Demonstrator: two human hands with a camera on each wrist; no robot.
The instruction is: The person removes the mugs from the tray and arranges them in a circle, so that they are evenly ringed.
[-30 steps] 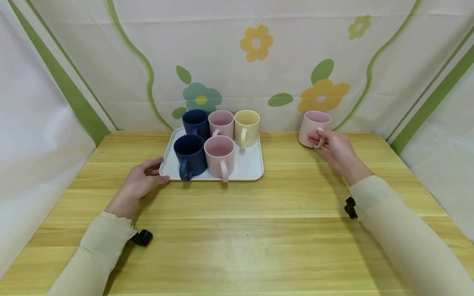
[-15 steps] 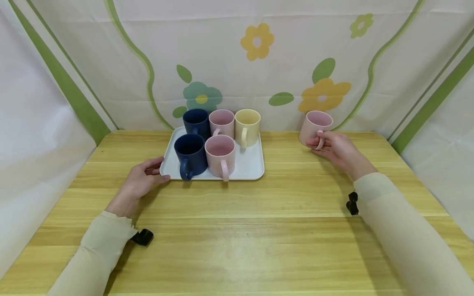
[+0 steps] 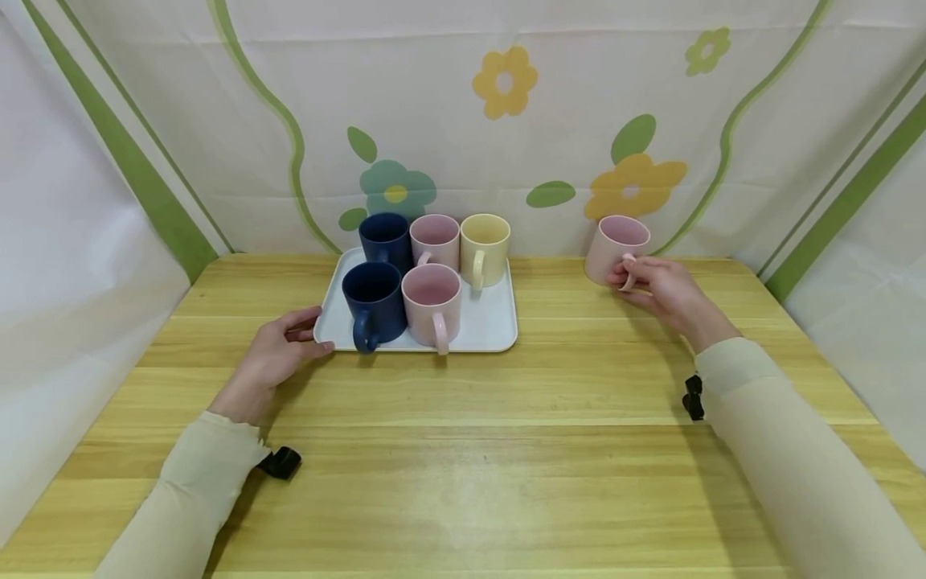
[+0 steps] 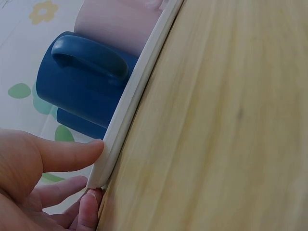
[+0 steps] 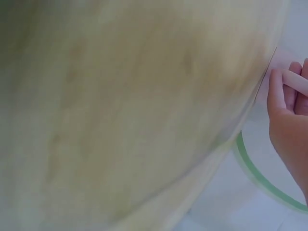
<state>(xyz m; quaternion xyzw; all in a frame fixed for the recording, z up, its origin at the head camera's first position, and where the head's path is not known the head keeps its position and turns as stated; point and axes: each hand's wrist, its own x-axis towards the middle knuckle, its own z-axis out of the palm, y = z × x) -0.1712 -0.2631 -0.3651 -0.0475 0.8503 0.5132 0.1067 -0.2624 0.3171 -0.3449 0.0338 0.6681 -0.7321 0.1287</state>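
Observation:
At the right rear of the table, my right hand (image 3: 661,291) holds a pink mug (image 3: 604,251) by its handle. The mug leans slightly; whether its base touches the table I cannot tell. My left hand (image 3: 275,355) grips the near left corner of a white tray (image 3: 486,326), thumb (image 4: 72,155) on the rim and fingertips at its outer edge. Standing on the tray are two navy mugs, one in front (image 3: 383,310) and one behind (image 3: 394,233), two pink mugs, one in front (image 3: 427,310) and one behind (image 3: 440,251), and a cream mug (image 3: 495,256) at the back right.
The wooden table (image 3: 448,466) ends at a white curtain (image 3: 434,104) printed with flowers, close behind the tray and the right-hand mug. More white cloth (image 3: 79,265) hangs along the left side. Bare wood separates the tray from that mug.
The pink mug in my right hand has tilted a little and its base has come up slightly, while my right wrist shifted a bit to the right. My left hand and the tray have stayed put.

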